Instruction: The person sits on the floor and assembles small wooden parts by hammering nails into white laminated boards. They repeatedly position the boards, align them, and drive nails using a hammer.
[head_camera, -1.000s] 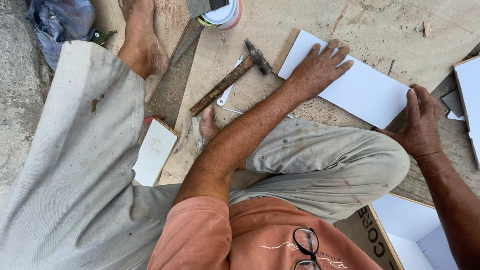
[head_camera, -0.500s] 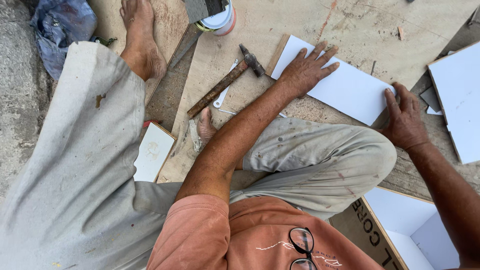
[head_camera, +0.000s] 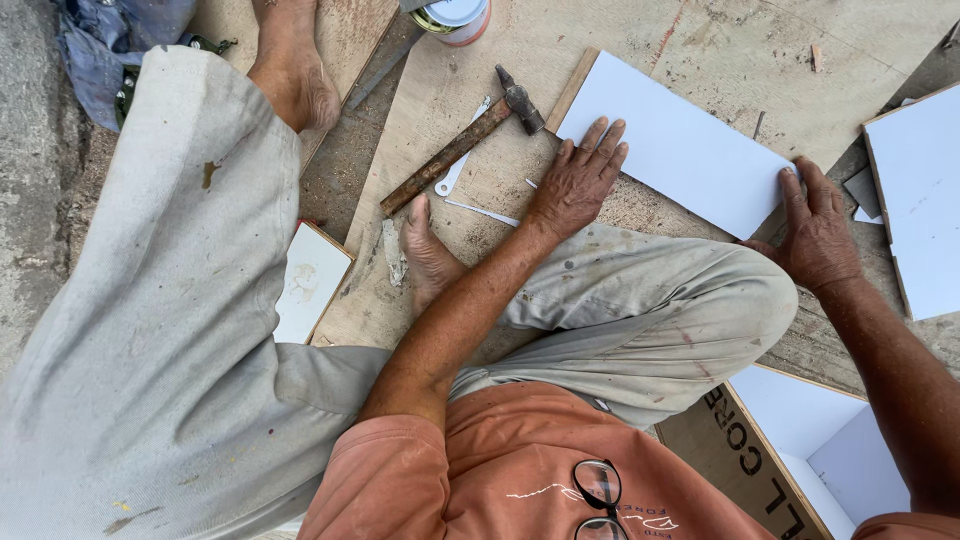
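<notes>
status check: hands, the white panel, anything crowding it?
Left hand flat on white panel. Right hand at its far end. Hammer beside the panel's left edge.

A brown cardboard box (head_camera: 722, 452) with black lettering lies at the near right; a round white-lidded tin (head_camera: 455, 17) stands at the far edge.

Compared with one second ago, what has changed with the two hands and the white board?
Little has changed. The left hand has slid slightly toward the near left corner of the white board, fingers flat on it. The right hand still presses the board's right end. The board itself does not seem to have moved. The hammer lies untouched beside the left hand, and the tin stays at the top.
</notes>
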